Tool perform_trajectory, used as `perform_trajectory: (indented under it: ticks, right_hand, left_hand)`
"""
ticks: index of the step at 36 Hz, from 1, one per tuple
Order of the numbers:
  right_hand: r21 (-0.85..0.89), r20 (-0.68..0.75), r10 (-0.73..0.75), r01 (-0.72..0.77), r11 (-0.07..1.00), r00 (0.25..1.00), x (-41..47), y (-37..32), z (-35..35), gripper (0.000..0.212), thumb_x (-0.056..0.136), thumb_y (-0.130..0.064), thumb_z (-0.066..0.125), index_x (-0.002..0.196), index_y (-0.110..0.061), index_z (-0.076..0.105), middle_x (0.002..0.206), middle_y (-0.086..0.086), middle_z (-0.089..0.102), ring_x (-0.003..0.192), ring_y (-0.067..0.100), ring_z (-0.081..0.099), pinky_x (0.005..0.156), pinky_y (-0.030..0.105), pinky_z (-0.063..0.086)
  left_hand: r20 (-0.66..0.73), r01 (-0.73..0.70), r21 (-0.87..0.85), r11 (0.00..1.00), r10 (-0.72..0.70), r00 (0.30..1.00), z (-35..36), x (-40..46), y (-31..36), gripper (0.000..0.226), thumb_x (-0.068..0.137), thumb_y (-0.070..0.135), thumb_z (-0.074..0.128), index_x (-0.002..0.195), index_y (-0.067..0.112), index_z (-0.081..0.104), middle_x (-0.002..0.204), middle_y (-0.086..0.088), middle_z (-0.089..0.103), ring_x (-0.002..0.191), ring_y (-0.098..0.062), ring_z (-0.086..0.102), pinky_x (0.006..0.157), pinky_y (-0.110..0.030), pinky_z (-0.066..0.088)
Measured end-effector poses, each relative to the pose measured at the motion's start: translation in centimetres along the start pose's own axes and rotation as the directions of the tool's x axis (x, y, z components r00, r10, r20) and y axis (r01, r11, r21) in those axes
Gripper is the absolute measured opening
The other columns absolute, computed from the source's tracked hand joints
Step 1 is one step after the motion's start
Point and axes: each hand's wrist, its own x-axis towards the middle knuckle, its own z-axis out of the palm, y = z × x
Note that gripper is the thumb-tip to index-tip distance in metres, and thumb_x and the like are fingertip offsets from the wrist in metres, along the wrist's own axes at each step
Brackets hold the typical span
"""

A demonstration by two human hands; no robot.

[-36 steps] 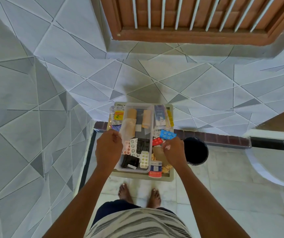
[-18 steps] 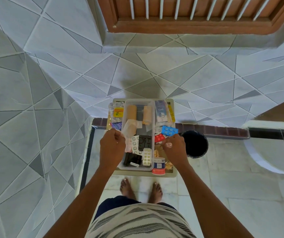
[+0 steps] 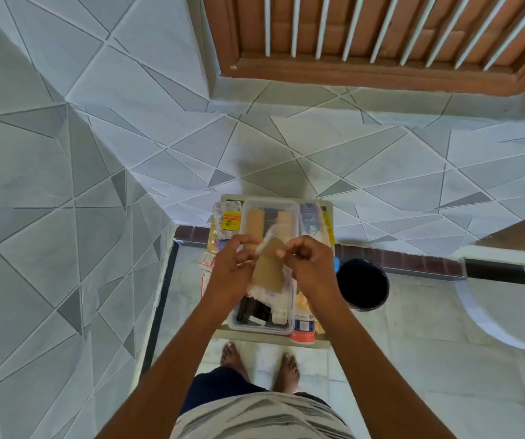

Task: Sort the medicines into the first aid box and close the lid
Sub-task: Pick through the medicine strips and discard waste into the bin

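**Tan Dressing Held Above Open First Aid Box**

Left hand (image 3: pixel 234 274): fingers curled, pinching the left upper edge of a tan dressing piece (image 3: pixel 269 269) together with a white gauze-like strip (image 3: pixel 262 245). Right hand (image 3: pixel 310 267): fingers curled, thumb and forefinger pinching the right upper edge of the same tan piece. Tan piece suspended between both hands, hanging downward, directly above the middle of the first aid box (image 3: pixel 262 326). Contact with the box contents beneath: cannot be determined.

First aid box: clear plastic, lid off, resting lengthwise on a beige tray (image 3: pixel 273 339), occupying the tray's centre from far edge to near edge. Inside, at the far end: two tan bandage rolls (image 3: pixel 254 221) side by side. Inside, at the near end, below the wrists: a black item (image 3: pixel 251 312) and a white blister strip (image 3: pixel 280 315). Middle of the box hidden by the hands and the tan piece.

Outside the box, on the tray:
- far left corner: foil strips with a yellow-and-orange label (image 3: pixel 231 220);
- left edge: a red-and-white packet (image 3: pixel 206 264), partly over the edge;
- far right side: a blue-and-white pack (image 3: pixel 311 221);
- near right corner: a white tub with red and blue label (image 3: pixel 302 327), lying against the box wall.

Round black container (image 3: pixel 362 285) beside the tray's right edge, just beyond the right hand. Bare feet (image 3: pixel 259 362) on the floor tiles below the tray's near edge.
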Motion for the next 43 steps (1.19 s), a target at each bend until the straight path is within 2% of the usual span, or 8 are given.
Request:
perform_trajectory:
  ticks: [6,10,16,21,24,32,40,43]
  right_hand:
    - [-0.183,-0.013,-0.11,0.106,0.977,0.994,0.6,0.1,3.7,0.027,0.079,-0.005,0.078,0.071,-0.027,0.064,0.069,-0.01,0.066,0.062,0.0,0.057,0.06,0.015,0.045]
    - [-0.202,0.034,-0.108,0.112,0.973,0.994,1.2,-0.3,5.1,0.016,0.084,-0.013,0.076,0.078,-0.026,0.07,0.076,-0.012,0.07,0.07,-0.001,0.062,0.068,0.013,0.046]
    - [-0.29,-0.263,-0.076,-0.004,0.957,0.962,4.6,1.0,2.3,0.017,0.085,-0.009,0.071,0.078,-0.025,0.069,0.078,-0.009,0.072,0.076,0.01,0.068,0.075,0.027,0.055]
    - [-0.447,-0.418,-0.083,-0.125,0.886,0.905,8.2,3.1,-0.5,0.006,0.084,-0.015,0.067,0.084,-0.019,0.071,0.086,-0.001,0.072,0.083,0.018,0.067,0.079,0.032,0.055]
    - [-0.512,-0.434,-0.049,-0.202,0.835,0.9,10.3,5.2,-1.9,0.017,0.082,-0.028,0.072,0.097,-0.02,0.071,0.101,0.008,0.069,0.098,0.027,0.064,0.089,0.035,0.052]
    - [-0.602,-0.392,0.116,-0.35,0.718,0.913,12.3,6.1,-2.5,0.062,0.083,-0.063,0.068,0.127,-0.021,0.06,0.128,0.01,0.062,0.124,0.034,0.05,0.103,0.054,0.04]
    - [-0.584,-0.355,0.069,-0.279,0.763,0.932,12.5,6.5,-2.2,0.038,0.078,-0.049,0.08,0.101,-0.021,0.067,0.097,-0.004,0.07,0.096,0.022,0.067,0.089,0.054,0.053]
    - [-0.548,-0.391,0.067,-0.291,0.784,0.918,12.4,6.1,-1.8,0.044,0.079,-0.047,0.081,0.109,-0.019,0.064,0.102,-0.001,0.072,0.099,0.024,0.068,0.091,0.053,0.054]
  left_hand:
    - [-0.083,0.109,-0.23,0.967,-0.131,0.988,-1.9,0.2,-0.6,0.011,0.093,0.016,0.066,0.101,0.013,0.073,0.087,-0.004,0.076,0.078,-0.021,0.073,0.064,-0.036,0.059]
    - [-0.205,0.058,-0.058,0.997,-0.068,0.976,-4.5,2.0,-1.5,0.025,0.083,0.006,0.078,0.104,0.013,0.067,0.096,-0.006,0.075,0.085,-0.019,0.074,0.066,-0.037,0.062]
    - [-0.209,0.015,0.329,0.944,0.057,0.976,-8.7,6.2,-1.2,0.029,0.09,-0.005,0.056,0.113,0.013,0.059,0.098,0.004,0.064,0.083,-0.018,0.065,0.062,-0.028,0.059]
    - [-0.197,0.128,0.539,0.832,-0.023,0.98,-9.9,11.1,-0.5,0.013,0.09,0.007,0.064,0.095,0.008,0.076,0.101,-0.006,0.073,0.071,-0.007,0.061,0.06,-0.015,0.042]
    - [-0.193,0.155,0.587,0.794,-0.049,0.98,-9.9,13.1,-0.2,0.014,0.085,0.024,0.076,0.089,0.011,0.079,0.091,-0.005,0.076,0.074,-0.013,0.066,0.068,-0.025,0.05]
    - [-0.067,0.044,0.974,0.222,0.098,0.993,-7.4,16.8,0.4,0.019,0.091,0.026,0.068,0.108,0.019,0.067,0.113,-0.009,0.055,0.093,-0.029,0.07,0.081,-0.04,0.056]
    - [-0.025,0.022,0.988,0.153,0.016,1.0,-5.1,18.3,-0.6,0.048,0.081,0.043,0.078,0.116,0.016,0.059,0.12,-0.008,0.05,0.095,-0.03,0.068,0.08,-0.04,0.053]
    - [-0.005,0.005,0.996,0.091,0.004,1.0,-4.7,18.1,-1.0,0.057,0.077,0.051,0.079,0.118,0.018,0.056,0.123,-0.008,0.049,0.097,-0.031,0.068,0.083,-0.043,0.053]
